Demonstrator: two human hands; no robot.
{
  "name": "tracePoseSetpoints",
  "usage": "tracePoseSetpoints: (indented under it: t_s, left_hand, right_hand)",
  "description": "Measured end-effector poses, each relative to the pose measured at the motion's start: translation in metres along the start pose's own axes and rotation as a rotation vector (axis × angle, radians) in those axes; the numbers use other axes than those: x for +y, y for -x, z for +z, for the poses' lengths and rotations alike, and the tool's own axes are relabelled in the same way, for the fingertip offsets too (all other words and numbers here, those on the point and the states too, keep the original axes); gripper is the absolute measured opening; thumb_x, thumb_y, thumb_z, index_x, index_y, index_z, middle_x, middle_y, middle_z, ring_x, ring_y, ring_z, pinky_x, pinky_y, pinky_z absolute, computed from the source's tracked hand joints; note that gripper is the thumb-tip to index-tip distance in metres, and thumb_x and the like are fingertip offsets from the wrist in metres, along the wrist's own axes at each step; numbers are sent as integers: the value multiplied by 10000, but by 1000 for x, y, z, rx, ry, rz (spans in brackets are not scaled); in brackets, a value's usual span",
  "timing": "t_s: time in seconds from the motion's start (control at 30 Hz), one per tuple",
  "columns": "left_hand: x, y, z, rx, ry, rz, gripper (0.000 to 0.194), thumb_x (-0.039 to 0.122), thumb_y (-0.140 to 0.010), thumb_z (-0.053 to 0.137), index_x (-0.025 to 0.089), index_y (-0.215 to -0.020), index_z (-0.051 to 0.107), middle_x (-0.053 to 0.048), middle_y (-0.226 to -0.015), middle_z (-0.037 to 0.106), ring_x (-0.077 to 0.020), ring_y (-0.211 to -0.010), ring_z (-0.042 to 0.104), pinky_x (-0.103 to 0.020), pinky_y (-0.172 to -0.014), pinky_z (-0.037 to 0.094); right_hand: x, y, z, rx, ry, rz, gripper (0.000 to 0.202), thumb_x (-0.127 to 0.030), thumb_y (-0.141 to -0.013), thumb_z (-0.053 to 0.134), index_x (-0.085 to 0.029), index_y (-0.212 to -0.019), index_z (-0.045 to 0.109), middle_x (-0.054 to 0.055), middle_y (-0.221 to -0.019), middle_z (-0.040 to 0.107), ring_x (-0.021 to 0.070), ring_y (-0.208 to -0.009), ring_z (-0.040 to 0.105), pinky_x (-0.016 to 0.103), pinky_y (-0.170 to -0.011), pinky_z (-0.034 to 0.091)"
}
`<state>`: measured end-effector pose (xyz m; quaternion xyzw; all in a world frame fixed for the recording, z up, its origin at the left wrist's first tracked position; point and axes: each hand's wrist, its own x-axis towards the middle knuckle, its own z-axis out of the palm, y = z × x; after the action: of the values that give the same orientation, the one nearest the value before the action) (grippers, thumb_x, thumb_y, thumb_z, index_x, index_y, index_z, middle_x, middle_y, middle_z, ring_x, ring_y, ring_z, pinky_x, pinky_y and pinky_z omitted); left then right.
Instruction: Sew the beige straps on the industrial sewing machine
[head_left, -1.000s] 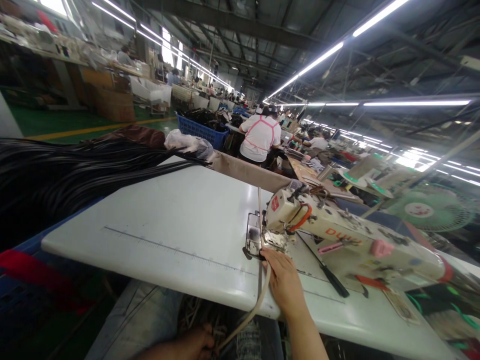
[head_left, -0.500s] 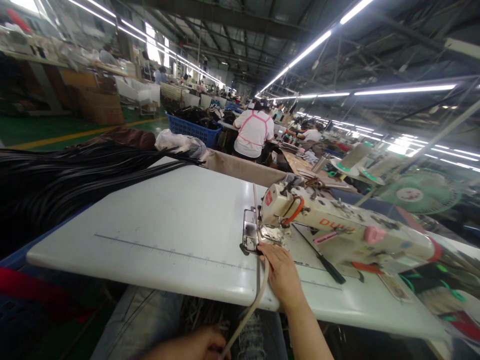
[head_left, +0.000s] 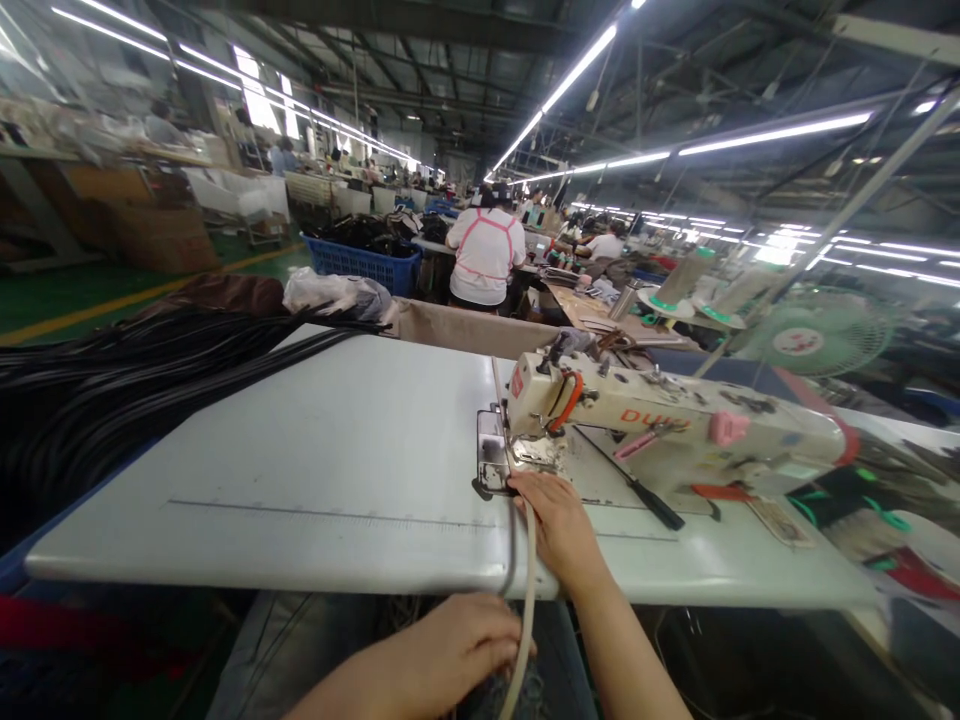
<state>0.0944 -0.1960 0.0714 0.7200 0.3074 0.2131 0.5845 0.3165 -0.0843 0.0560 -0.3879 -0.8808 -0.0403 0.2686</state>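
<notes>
A white sewing machine (head_left: 645, 410) stands on the pale table (head_left: 360, 430). My right hand (head_left: 553, 520) presses its fingertips on a narrow light strip (head_left: 529, 570) just in front of the needle plate (head_left: 492, 450). The strip runs under the machine's head and hangs over the table's front edge. Below that edge, my left hand (head_left: 472, 645) has its fingers curled beside the hanging strip; whether they grip it is hard to tell. A black-handled tool (head_left: 656, 505) lies right of my right hand.
Long black strips (head_left: 150, 390) spread over the table's left side. A blue basket (head_left: 364, 265) and a person in a white shirt (head_left: 484, 255) are beyond the table. A green fan (head_left: 814, 335) and thread cones (head_left: 682, 280) stand at the right.
My left hand has risen and moved right, nearer the table edge, and the hanging strip now falls straighter. My right hand stays by the needle plate. The whole view has shifted slightly.
</notes>
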Motion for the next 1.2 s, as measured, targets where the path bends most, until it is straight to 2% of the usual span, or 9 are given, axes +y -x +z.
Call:
tracePoseSetpoints:
  t_s: [0.07, 0.17, 0.27, 0.37, 0.47, 0.7, 0.93, 1.1, 1.2]
  left_hand:
    - [-2, -10, -6, 154, -64, -29, 300, 193, -952, 518, 228, -1076, 788, -54, -1068, 709, -205, -1007, 649, -309, -963, 503]
    - [-4, -27, -16, 326, -169, 27, 308, 147, -943, 521, 229, -1128, 753, -58, -1171, 672, -184, -1079, 650, -306, -1038, 503]
    - [-7, -46, -26, 480, -358, 96, 325, 108, -957, 482, 212, -1156, 718, -85, -1238, 654, -204, -1184, 633, -371, -1133, 489]
    - [-15, -66, -35, 584, -480, 101, 439, 33, -891, 531, 191, -1287, 640, -116, -1367, 617, -236, -1306, 590, -460, -1218, 448]
    - [-23, -85, -42, 570, -555, 66, 545, 33, -864, 611, 148, -1393, 555, -156, -1464, 565, -269, -1394, 538, -498, -1259, 411]
    - [-20, -108, -56, 458, -725, 23, 385, 110, -935, 591, 118, -1320, 606, -167, -1420, 605, -290, -1311, 609, -453, -1202, 470]
    - [-27, -110, -55, 440, -938, 57, 281, 136, -982, 555, 158, -1247, 647, -118, -1315, 673, -279, -1234, 639, -442, -1147, 508]
    - [-31, -109, -51, 403, -1046, 83, 277, 135, -1018, 482, 143, -1226, 664, -138, -1328, 663, -284, -1236, 640, -440, -1132, 520]
    - [-31, -108, -49, 362, -1131, 82, 329, 85, -999, 482, 115, -1279, 652, -158, -1364, 649, -297, -1258, 636, -441, -1133, 525]
  right_hand:
    - [0, 0, 0, -9, -5, 3, 299, -270, -1106, 478, -224, -1292, 708, 99, -1320, 744, 256, -1240, 690, 480, -1073, 518]
    - [0, 0, 0, -14, -7, 9, 299, -259, -1100, 482, -228, -1295, 707, 97, -1322, 743, 255, -1240, 689, 484, -1085, 510]
    - [-1, 0, -1, -7, -7, 14, 303, -244, -1085, 500, -236, -1309, 704, 97, -1317, 744, 251, -1235, 689, 477, -1090, 508]
    - [-2, 0, -2, -9, -14, 20, 327, -225, -1077, 503, -242, -1349, 683, 91, -1324, 740, 252, -1236, 685, 478, -1090, 506]
    - [-4, 0, -4, -12, -28, 16, 366, -233, -1078, 508, -247, -1421, 635, 88, -1331, 736, 261, -1234, 681, 484, -1081, 506]
    - [-8, -2, -9, 48, -46, -13, 364, -238, -1061, 543, -267, -1404, 660, 92, -1244, 758, 259, -1164, 689, 470, -1068, 512]
    - [-11, -1, -14, 116, -121, -3, 313, -168, -1029, 537, -255, -1262, 727, 76, -1058, 761, 248, -1033, 686, 462, -1008, 541]
    - [-13, 8, -19, 158, -223, 8, 365, -123, -1016, 493, -279, -1248, 728, 70, -1093, 760, 234, -1066, 688, 460, -1005, 549]
    - [0, 21, -24, 259, -150, 71, 356, -111, -1000, 488, -266, -1211, 729, 76, -1142, 752, 244, -1125, 676, 464, -1014, 543]
